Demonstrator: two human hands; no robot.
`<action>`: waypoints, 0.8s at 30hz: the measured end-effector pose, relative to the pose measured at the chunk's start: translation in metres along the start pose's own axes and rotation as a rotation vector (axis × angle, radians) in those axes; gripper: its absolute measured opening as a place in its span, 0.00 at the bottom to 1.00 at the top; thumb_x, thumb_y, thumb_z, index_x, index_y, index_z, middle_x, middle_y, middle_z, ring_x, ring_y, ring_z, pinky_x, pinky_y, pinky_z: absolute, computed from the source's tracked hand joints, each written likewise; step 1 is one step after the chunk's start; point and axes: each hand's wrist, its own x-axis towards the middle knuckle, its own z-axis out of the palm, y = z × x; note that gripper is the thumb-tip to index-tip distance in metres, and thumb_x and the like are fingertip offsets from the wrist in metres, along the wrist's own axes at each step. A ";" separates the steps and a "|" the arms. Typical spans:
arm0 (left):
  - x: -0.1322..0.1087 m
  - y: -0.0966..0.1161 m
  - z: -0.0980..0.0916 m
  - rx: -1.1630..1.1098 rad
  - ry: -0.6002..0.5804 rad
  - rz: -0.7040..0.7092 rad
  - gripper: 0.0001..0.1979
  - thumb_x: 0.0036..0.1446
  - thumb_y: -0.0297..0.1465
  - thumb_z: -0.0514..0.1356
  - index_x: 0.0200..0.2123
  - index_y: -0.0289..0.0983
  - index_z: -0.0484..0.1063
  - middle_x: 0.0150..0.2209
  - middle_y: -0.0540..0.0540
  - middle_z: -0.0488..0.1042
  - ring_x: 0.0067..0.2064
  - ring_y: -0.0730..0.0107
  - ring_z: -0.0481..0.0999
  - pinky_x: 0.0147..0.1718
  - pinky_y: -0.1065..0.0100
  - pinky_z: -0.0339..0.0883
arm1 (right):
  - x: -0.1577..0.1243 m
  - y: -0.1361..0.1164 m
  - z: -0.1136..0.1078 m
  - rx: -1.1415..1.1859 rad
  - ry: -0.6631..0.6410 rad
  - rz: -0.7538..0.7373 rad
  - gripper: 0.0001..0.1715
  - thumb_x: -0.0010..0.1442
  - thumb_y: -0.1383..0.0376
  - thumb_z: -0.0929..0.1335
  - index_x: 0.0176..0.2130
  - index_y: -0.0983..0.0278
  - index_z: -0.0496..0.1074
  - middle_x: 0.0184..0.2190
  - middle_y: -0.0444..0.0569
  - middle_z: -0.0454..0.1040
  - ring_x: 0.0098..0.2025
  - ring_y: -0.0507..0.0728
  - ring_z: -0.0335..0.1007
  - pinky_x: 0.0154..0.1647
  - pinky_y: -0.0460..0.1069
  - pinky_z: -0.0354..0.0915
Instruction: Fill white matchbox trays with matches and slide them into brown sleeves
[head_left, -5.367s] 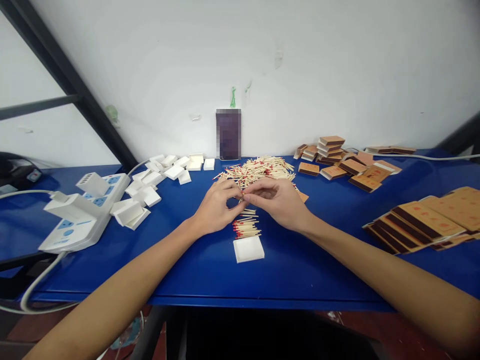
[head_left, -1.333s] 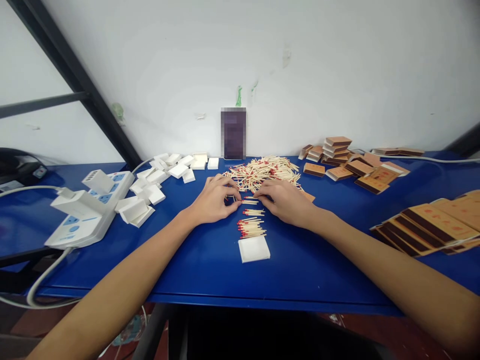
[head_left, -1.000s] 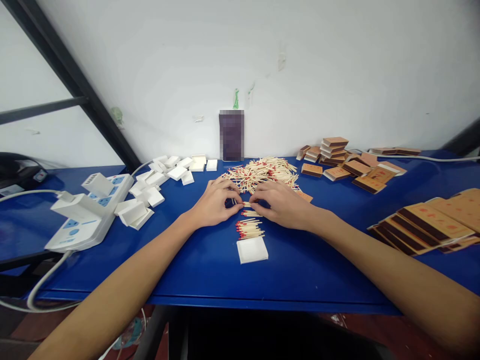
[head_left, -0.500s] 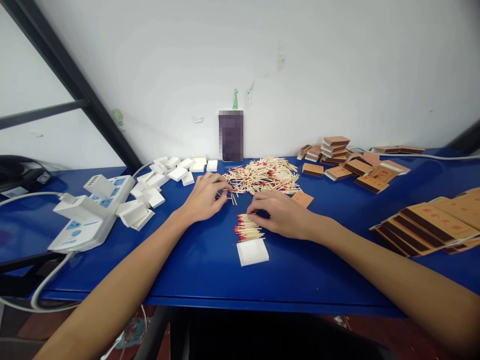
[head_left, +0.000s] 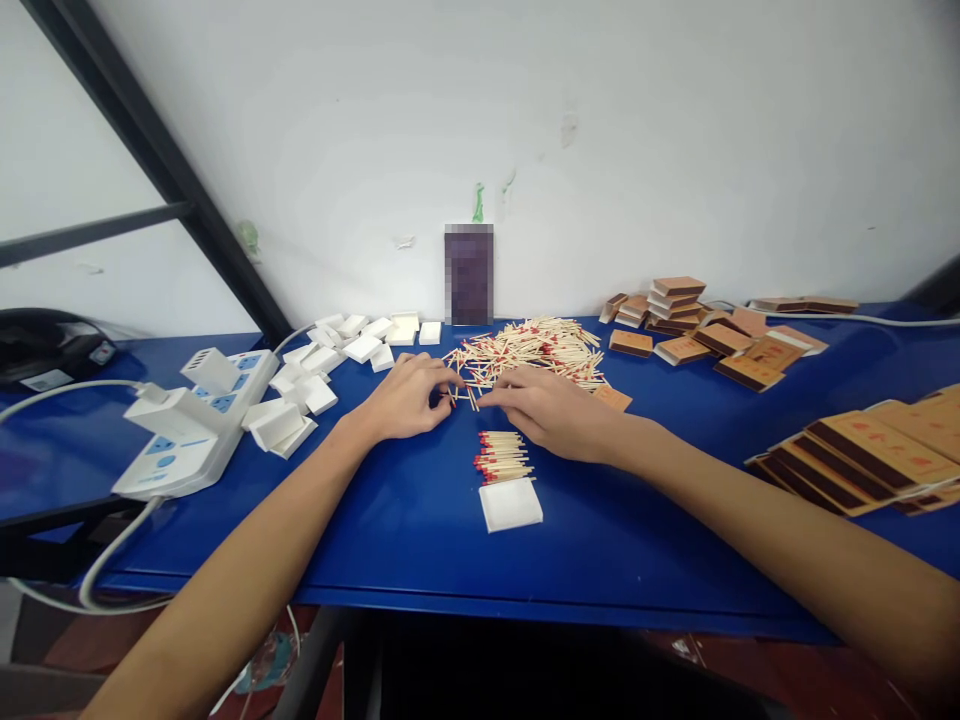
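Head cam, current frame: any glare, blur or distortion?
Head view: soft sheen on the glossy blue table, no harsh glare; left hand and right hand show no obvious motion blur; wide-angle stretch seems to enlarge the stacked matchbox sleeves at right; the upright dark rectangle is pixelated.

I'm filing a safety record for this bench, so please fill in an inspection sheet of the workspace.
Surface: blue tabletop, glossy.
Job's things: loose match pile; aligned matches just beyond the near white tray.
Clutter: white trays left, brown matchboxes right, some stacked.
Hands: left hand and right hand at the pile's near side; grip unclear.
Cables: white cable loops from the power strip.
Surroundings: white wall, black frame, upright pixelated panel.
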 end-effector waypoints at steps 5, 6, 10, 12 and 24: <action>-0.001 -0.003 0.001 0.002 0.004 -0.001 0.14 0.54 0.28 0.55 0.42 0.38 0.76 0.38 0.46 0.77 0.42 0.60 0.72 0.44 0.58 0.61 | 0.021 -0.011 0.002 -0.110 -0.087 -0.089 0.25 0.61 0.78 0.60 0.50 0.64 0.77 0.43 0.57 0.75 0.44 0.60 0.69 0.46 0.55 0.63; -0.001 -0.004 0.002 -0.005 0.008 0.001 0.13 0.54 0.28 0.55 0.41 0.38 0.77 0.38 0.46 0.77 0.42 0.60 0.72 0.44 0.58 0.61 | 0.022 -0.011 0.003 -0.114 -0.096 -0.098 0.24 0.60 0.78 0.60 0.49 0.65 0.78 0.42 0.57 0.75 0.44 0.60 0.69 0.47 0.56 0.63; -0.001 -0.003 0.003 -0.035 0.012 0.002 0.11 0.56 0.29 0.56 0.39 0.39 0.77 0.37 0.47 0.77 0.42 0.61 0.72 0.46 0.58 0.60 | 0.016 -0.005 0.004 -0.087 -0.105 -0.070 0.20 0.61 0.76 0.61 0.45 0.68 0.79 0.43 0.57 0.77 0.46 0.61 0.71 0.49 0.56 0.64; -0.001 0.000 0.003 -0.064 0.006 0.006 0.10 0.57 0.30 0.57 0.38 0.40 0.77 0.38 0.47 0.77 0.43 0.62 0.72 0.46 0.58 0.60 | 0.008 -0.001 0.003 -0.057 -0.085 -0.051 0.19 0.61 0.75 0.62 0.45 0.67 0.78 0.44 0.57 0.77 0.46 0.60 0.71 0.49 0.56 0.65; 0.001 0.020 0.007 -0.154 0.012 0.027 0.09 0.64 0.34 0.56 0.39 0.39 0.76 0.39 0.46 0.72 0.44 0.62 0.67 0.47 0.60 0.59 | -0.017 0.016 0.002 0.024 -0.012 0.077 0.12 0.63 0.71 0.64 0.37 0.65 0.77 0.36 0.51 0.78 0.39 0.57 0.72 0.42 0.52 0.65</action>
